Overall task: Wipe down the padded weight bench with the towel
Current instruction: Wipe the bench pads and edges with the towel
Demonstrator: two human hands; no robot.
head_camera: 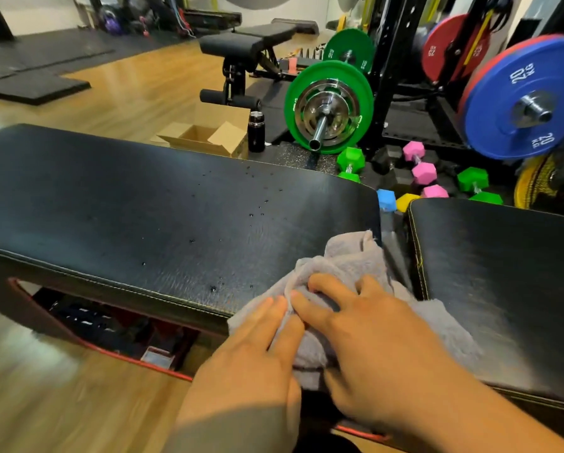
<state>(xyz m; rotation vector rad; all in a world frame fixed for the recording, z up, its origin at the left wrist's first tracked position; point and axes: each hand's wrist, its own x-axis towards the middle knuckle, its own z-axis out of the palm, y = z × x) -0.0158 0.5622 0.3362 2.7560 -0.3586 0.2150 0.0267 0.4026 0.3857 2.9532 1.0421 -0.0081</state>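
Note:
A black padded weight bench runs across the view in two pads: a long pad [136, 204] on the left and a shorter pad [496, 273] on the right, with a narrow gap between them. Water droplets dot the long pad near its right end. A grey towel [349, 263] lies bunched over the gap at the bench's near edge. My left hand [257, 348] lies flat on the towel's left side with straight fingers. My right hand [372, 331] presses on the towel with spread fingers, its fingertips touching a fold.
Behind the bench lie an open cardboard box [205, 135], a dark bottle [256, 130], a barbell with green plates [328, 107] and several coloured dumbbells [422, 173]. A rack with a blue plate [522, 96] stands at right. Another bench [241, 44] stands farther back. Wooden floor lies below left.

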